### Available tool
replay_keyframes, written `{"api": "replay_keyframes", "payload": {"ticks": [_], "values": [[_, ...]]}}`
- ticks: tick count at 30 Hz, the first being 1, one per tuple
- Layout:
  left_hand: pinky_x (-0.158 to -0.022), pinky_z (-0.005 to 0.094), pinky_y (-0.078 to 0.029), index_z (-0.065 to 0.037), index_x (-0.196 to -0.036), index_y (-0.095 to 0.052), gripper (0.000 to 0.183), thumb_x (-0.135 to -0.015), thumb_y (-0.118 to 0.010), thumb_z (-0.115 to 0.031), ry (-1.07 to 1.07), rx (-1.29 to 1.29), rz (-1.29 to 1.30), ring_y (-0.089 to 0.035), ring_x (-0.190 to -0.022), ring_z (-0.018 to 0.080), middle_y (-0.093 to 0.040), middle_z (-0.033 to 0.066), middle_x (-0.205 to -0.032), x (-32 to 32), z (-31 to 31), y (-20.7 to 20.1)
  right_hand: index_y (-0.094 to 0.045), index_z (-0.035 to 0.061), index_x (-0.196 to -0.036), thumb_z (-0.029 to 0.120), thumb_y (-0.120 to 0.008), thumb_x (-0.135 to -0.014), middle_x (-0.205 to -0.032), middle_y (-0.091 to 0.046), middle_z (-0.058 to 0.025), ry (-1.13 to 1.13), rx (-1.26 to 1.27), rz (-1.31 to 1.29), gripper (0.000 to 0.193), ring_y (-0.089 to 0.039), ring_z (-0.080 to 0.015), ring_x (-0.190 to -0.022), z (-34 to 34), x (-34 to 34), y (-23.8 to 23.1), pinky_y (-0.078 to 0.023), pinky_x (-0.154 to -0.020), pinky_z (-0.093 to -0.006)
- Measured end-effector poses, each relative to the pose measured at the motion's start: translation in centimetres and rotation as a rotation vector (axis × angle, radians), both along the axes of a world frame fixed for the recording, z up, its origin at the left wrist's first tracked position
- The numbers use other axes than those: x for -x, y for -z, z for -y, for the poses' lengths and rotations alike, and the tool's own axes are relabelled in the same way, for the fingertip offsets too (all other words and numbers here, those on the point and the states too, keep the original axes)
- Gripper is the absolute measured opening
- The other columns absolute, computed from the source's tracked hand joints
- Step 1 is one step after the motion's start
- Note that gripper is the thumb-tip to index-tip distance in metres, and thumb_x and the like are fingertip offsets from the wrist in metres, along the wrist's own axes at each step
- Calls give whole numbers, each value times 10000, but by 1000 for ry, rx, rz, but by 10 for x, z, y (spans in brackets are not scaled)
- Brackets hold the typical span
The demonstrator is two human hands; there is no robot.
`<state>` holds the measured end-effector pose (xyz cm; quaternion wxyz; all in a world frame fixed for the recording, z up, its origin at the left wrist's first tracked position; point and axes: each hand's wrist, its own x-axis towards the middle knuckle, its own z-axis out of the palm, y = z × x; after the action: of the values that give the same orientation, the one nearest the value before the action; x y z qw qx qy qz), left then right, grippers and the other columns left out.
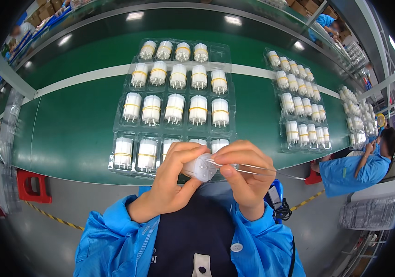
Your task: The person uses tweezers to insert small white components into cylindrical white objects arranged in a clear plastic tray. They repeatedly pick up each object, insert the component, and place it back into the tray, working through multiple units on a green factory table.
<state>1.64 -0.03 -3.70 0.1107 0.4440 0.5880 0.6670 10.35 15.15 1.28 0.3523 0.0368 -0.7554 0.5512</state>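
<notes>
Snugly between hands [172, 175], white cylinder [202, 169], metal tool [290, 177] at its end

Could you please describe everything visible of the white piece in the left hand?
The white piece looks like smooth plastic; its round end face, with small marks or openings, is turned toward the camera. The left hand grips it, tilted, before the clear tray. The right hand holds a thin metal tool by that face; contact is unclear.
</notes>
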Motion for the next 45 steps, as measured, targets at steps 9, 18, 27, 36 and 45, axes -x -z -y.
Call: {"api": "replay_keyframes", "payload": {"ticks": [9,18,27,36,45], "values": [[-900,406,-462,15,-1253,-523,550,-731,-685,85,-18,-7,-54,-568,-1072,353,-572,201,-1195,1,0,-1,-709,-14,-916,-25,-714,-795,-894,-697,-151,-25,132,21,122,-673,-228,-789,1,-1,4,-524,-678,-298],[-886,415,-467,15,-1235,-542,580,-680,-677,112,-65,5,-189,-566,-1051,370,-575,206,-1182,3,0,-5,-717,1,-882,-17,-717,-787,-853,-698,-131,34,-63,53,97,-668,-223,-754,3,2,-3,-521,-666,-306],[-855,373,-498,-23,-1288,-400,613,-765,-700,84,-93,-27,-288,-584,-1046,274,-520,220,-1270,14,-7,-1,-719,9,-923,-3,-718,-789,-890,-697,-151,20,158,-18,135,-675,-250,-807,16,-10,-4,-533,-711,-321],[-938,390,-446,7,-1295,-476,607,-733,-698,66,-2,36,34,-528,-1106,332,-505,190,-1198,-3,-5,-8,-695,-34,-976,13,-669,-860,-932,-678,-162,84,241,-43,127,-649,-201,-810,14,-11,13,-518,-711,-288],[-884,324,-459,26,-1270,-488,544,-765,-671,108,-136,36,-253,-517,-1046,242,-442,176,-1191,2,-2,-4,-693,-47,-957,9,-663,-863,-902,-672,-163,77,251,14,113,-629,-178,-782,21,-9,6,-499,-677,-269]]}}
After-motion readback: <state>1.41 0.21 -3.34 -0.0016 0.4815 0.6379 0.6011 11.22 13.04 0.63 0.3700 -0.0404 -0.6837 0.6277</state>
